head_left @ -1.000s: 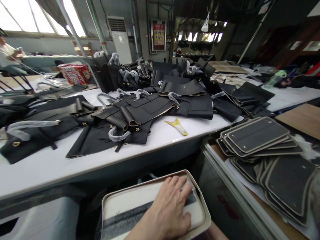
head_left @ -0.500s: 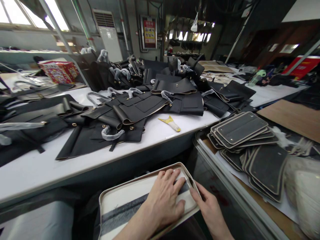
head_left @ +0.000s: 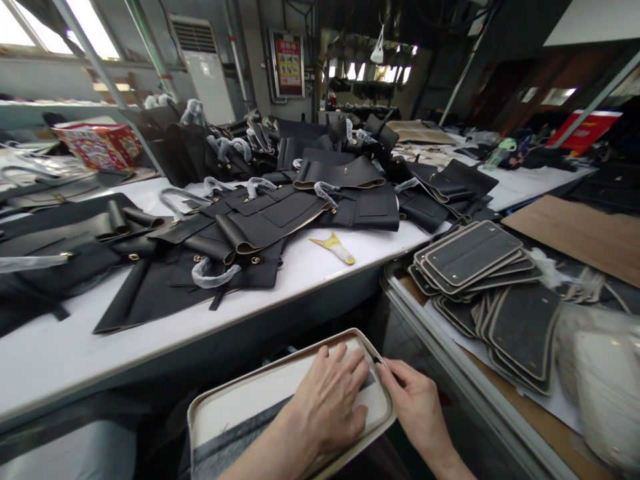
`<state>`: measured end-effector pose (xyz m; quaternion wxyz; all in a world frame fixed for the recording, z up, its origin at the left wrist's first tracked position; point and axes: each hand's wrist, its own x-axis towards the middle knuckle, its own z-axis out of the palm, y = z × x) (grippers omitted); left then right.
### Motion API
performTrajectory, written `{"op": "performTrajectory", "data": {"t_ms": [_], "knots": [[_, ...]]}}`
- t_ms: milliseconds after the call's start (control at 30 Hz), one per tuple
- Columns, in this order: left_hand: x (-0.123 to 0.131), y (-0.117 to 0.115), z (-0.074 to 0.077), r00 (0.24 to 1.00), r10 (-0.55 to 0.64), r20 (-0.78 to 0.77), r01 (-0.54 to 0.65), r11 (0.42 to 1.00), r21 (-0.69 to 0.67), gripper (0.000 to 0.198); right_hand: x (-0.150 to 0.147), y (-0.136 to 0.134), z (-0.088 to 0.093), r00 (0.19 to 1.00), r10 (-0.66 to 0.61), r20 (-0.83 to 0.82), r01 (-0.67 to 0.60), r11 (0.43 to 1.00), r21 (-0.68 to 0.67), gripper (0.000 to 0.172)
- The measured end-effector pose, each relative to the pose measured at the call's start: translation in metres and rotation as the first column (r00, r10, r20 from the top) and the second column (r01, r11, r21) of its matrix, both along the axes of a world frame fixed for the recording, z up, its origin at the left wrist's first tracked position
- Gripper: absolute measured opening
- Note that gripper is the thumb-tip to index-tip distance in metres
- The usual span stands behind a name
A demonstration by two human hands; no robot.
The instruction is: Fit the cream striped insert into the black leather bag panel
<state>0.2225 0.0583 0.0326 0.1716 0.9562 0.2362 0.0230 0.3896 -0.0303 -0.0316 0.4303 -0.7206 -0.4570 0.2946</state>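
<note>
Item 1: rimmed cream piece (head_left: pixel 250 400), shallow, rounded at the corners, crossed by a dark grey stripe (head_left: pixel 240 433); located directly under and between the hands.

Item 2: left hand (head_left: pixel 333 400), palm down on the inner face of the piece, fingers slightly spread, grasping nothing.

Item 3: right hand (head_left: pixel 415 403), thumb and fingers pinched on the rim near the far right corner.

Beyond the hands: table (head_left: pixel 50 360), white top, bearing a heap of black bag parts (head_left: pixel 285 220) with gold-toned fittings and handles (head_left: pixel 213 281) in translucent wrap; straight ahead, one yellow-and-white piece (head_left: pixel 336 249), near the table's edge.

Right of the hands: stacked dark panels (head_left: pixel 470 257), pale-edged; brown board (head_left: pixel 575 230) behind; plastic-wrapped bundle (head_left: pixel 600 387) nearer.

Printed matter: framed red poster (head_left: pixel 287 63), far ahead of the hands, heading in characters above yellow blocks, too small to read; red sign (head_left: pixel 590 130), far right, pale lettering illegible; red patterned box (head_left: pixel 97 145), far left, multicoloured print, wording unreadable.
</note>
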Motion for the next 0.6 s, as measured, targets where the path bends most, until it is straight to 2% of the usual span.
{"op": "performTrajectory", "data": {"t_ms": [133, 267, 600], "knots": [[0.0003, 0.0008, 0.0000, 1.000, 0.019, 0.018, -0.018, 0.999, -0.050, 0.041, -0.0013, 0.0024, -0.0013, 0.999, -0.012, 0.049, 0.010, 0.999, 0.034, 0.031], [-0.0003, 0.0003, -0.0013, 1.000, 0.011, 0.018, -0.010, 0.999, -0.045, 0.038, -0.0028, 0.0058, -0.0025, 0.995, -0.015, 0.100, 0.012, 0.999, 0.030, 0.029], [-0.0046, 0.0006, -0.0065, 0.998, 0.030, 0.048, -0.026, 0.997, -0.078, 0.048, -0.0095, 0.0006, -0.0078, 0.996, -0.037, 0.087, 0.026, 0.992, 0.124, 0.024]]}}
